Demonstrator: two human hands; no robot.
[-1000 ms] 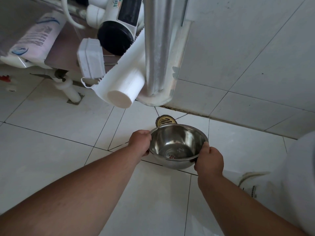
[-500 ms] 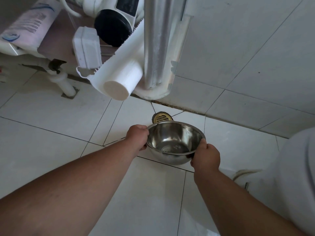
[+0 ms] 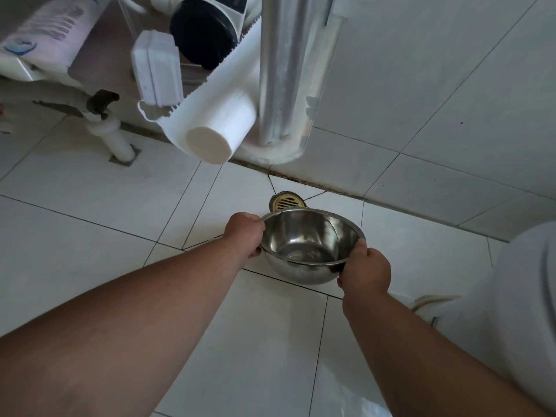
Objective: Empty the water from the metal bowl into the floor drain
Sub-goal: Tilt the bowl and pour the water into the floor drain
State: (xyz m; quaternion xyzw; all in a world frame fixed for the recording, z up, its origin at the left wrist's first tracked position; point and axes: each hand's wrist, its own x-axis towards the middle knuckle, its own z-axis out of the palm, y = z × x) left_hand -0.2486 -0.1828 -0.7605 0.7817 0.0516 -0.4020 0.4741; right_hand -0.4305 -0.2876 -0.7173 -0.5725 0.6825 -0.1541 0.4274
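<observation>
Holding metal bowl (image 3: 311,246) above white tiled floor (image 3: 90,236), one hand on each side of the rim. Left hand (image 3: 245,233) gripping left rim, fingers curling under the outer wall, thumb over the edge. Right hand (image 3: 365,273) clamping near-right rim, thumb on top of the lip, fingers under the bowl and out of sight. Tilting slightly toward the camera, near rim lower than far rim, inner wall and base showing. Showing only a shallow reflective patch at the base; water level not readable. Sitting just beyond the far rim of the bowl: brass floor drain (image 3: 288,202), slotted grate partly hidden by the rim, set in the floor close to the wall joint. Standing behind the drain: vertical metal pipe (image 3: 282,70) with white collar at its foot. Hanging to the left of the pipe: white paper roll (image 3: 216,130), end face toward the camera. Entering the floor further left: white plastic drain pipe (image 3: 112,136).
</observation>
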